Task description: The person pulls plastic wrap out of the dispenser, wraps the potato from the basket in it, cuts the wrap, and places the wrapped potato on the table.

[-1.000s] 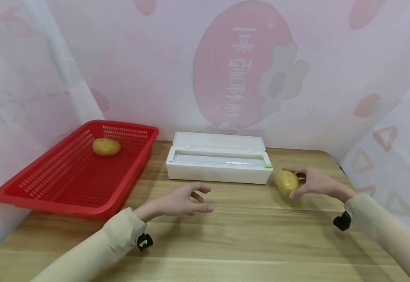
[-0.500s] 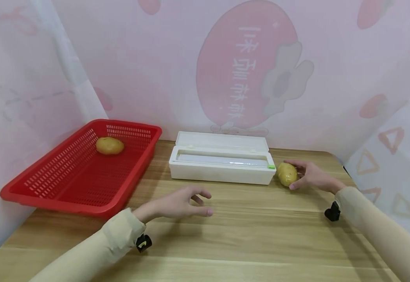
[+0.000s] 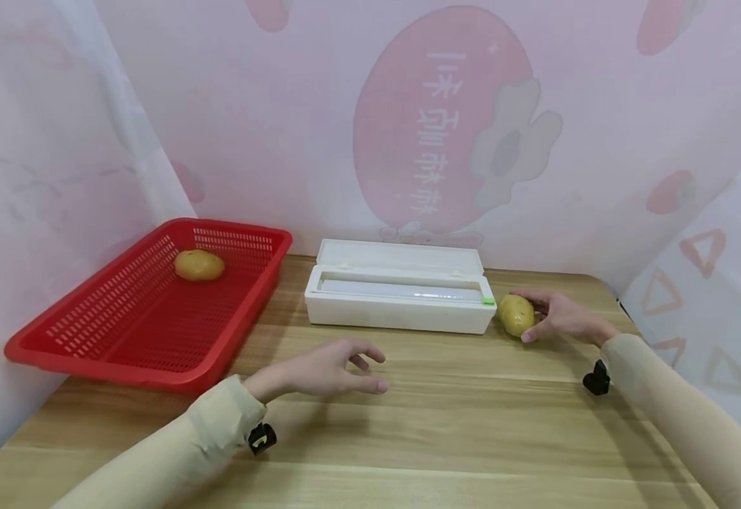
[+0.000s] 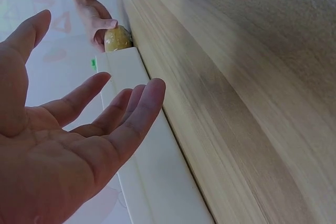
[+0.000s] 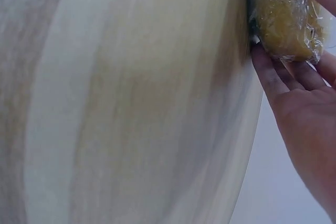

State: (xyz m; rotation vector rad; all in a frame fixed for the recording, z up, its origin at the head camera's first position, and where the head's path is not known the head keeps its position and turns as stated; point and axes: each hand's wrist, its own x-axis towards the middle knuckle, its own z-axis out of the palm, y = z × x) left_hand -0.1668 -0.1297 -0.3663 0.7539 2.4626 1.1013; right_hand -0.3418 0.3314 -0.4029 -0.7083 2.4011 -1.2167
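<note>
My right hand (image 3: 564,318) holds a potato (image 3: 515,315) between thumb and fingers, low at the table just right of the white box. In the right wrist view this potato (image 5: 286,22) shows shiny, wrinkled clear film around it, with the fingers (image 5: 273,74) reaching underneath. My left hand (image 3: 319,366) hovers over the table in front of the box, fingers spread and loosely bent, holding nothing. The left wrist view shows its palm (image 4: 58,156) and, farther off, the wrapped potato (image 4: 116,39) at the box's end.
The white cling film dispenser (image 3: 396,312) stands at the back with its lid (image 3: 402,254) raised, a roll inside and a green slider (image 3: 488,300) at its right end. A red plastic basket (image 3: 230,346) on the left contains another potato (image 3: 199,265). A printed curtain backs the wooden table (image 3: 447,438).
My right hand has carried the wrapped potato slightly back and down, closer to the dispenser's right end, and over the last half second barely moves. The left hand stays nearly in place.
</note>
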